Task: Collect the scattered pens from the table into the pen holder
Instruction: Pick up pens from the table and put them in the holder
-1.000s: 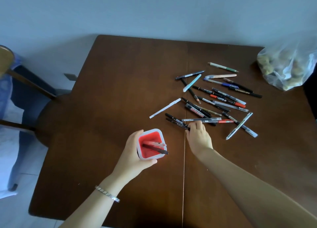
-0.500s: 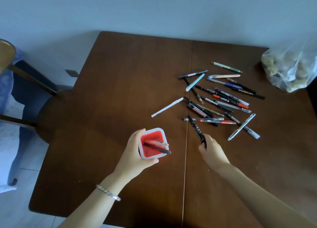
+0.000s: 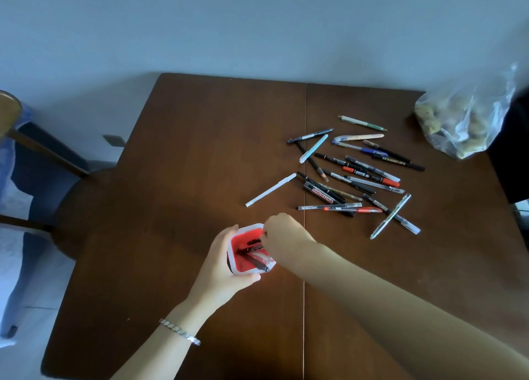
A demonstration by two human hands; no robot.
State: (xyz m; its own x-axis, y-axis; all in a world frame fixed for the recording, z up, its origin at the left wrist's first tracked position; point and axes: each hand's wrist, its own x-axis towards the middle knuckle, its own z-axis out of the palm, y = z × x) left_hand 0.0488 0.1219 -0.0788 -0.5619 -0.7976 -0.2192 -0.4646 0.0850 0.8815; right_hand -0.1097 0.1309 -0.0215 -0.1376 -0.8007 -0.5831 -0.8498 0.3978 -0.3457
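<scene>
A white pen holder with a red inside (image 3: 240, 271) stands near the table's front, and my left hand (image 3: 220, 265) is wrapped around its left side. My right hand (image 3: 286, 236) hovers over the holder's far right rim, fingers pinched on black pens (image 3: 254, 242) whose lower ends are inside the holder. Other pens lean in it, one black tip (image 3: 264, 268) poking over the near rim. A heap of scattered pens (image 3: 355, 176) lies on the table's right half. A white pen (image 3: 270, 190) lies alone to the heap's left, and a whiteboard marker (image 3: 323, 196) lies at the heap's near edge.
The brown wooden table (image 3: 200, 150) has a seam down its middle. A clear plastic bag with lumpy contents (image 3: 463, 122) sits at the far right corner. A chair with blue cloth (image 3: 43, 156) stands off the table's left edge.
My right hand picked black pens off the table near the heap and carried them left to the holder. My left hand stayed on the holder.
</scene>
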